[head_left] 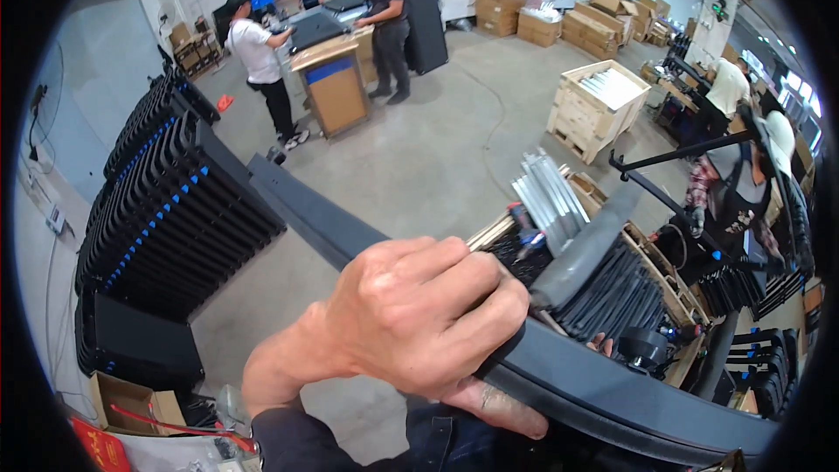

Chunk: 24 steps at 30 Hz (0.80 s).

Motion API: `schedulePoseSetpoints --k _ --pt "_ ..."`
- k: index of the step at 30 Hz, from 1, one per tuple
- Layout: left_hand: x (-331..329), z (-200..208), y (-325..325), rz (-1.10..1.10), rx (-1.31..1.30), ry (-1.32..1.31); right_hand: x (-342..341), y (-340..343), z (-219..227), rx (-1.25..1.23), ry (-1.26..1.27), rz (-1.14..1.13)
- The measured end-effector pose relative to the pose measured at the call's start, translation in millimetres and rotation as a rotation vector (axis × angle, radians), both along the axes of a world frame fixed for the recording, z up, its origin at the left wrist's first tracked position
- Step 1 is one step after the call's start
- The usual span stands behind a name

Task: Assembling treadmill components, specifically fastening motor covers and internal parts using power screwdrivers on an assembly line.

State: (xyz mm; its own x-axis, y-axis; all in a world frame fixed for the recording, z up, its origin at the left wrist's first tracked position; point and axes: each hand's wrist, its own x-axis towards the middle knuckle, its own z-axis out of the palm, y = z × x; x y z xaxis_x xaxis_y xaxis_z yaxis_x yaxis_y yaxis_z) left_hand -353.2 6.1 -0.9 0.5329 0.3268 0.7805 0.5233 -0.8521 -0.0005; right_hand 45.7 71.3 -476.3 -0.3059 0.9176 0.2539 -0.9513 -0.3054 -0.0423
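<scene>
A long, flat-sided dark grey bar [612, 378] runs across the view from far left to near right. My left hand [419, 315] is closed over the bar's middle from above, the thumb on its near side. Beyond the bar's far edge show a few fingertips, apparently of my right hand [601, 344]; they seem curled round it from beneath, and the rest of that hand is hidden. A round black knob-like part [642, 346] sits close to those fingertips. Past my left knuckles lies a thick grey tube [587, 249]; whether it joins the bar I cannot tell.
Black frames [166, 201] stand stacked on the left, above an open cardboard box [131, 406]. Beyond the bar are bundled black rods [612, 293], silvery tubes [551, 197] and a wooden crate [599, 105]. A co-worker [730, 183] handles a black frame at right; others stand round a far bench [336, 92].
</scene>
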Motion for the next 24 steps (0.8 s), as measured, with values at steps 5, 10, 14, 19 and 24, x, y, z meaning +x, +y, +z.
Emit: schedulePoseSetpoints --k 5,10,14,19,24 --pt "-146 1 66 -0.027 0.118 0.049 -145 19 8 -0.058 -0.132 0.126" --pt "-223 -19 168 -0.035 0.197 -0.125 -244 53 1 -0.12 -0.281 0.207" --pt "-225 -54 208 -0.31 -0.218 -0.268 -333 138 -14 -0.108 -0.345 0.243" --pt "-306 -42 333 -0.311 -0.982 -0.301 -392 273 -25 -0.103 -0.418 0.22" --pt "-464 -224 512 -0.218 -1.36 -1.109 -496 418 -22 -0.076 -0.426 0.111"
